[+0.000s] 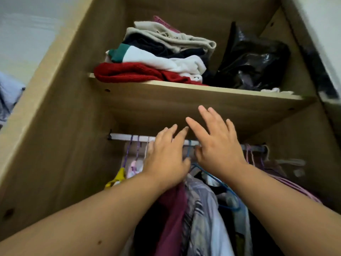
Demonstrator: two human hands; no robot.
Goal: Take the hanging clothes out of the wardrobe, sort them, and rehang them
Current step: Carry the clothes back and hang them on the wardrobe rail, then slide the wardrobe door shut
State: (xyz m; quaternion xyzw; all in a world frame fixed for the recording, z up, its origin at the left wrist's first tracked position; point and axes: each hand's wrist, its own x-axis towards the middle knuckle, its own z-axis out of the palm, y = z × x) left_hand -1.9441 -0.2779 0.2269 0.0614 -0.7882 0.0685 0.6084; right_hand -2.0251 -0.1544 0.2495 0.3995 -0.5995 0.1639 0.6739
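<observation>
The wooden wardrobe (60, 126) fills the frame, with its rail (121, 137) crossing mid-frame. At centre the left hand (166, 156) is spread wide and empty. The right hand (217, 145) is the same, and the blue hanger (189, 150) sits between them. The hanging clothes (199, 209) crowd lower centre. Best to lift each hook clear before pulling.

We can't make out any writing here, folks. There's no text, label, brand or number we can read on the hanging clothes (199, 209), the folded pile (156, 58), the shelf (184, 97) it sits on, the black bag (254, 61) or the wardrobe (64, 126) panels.
</observation>
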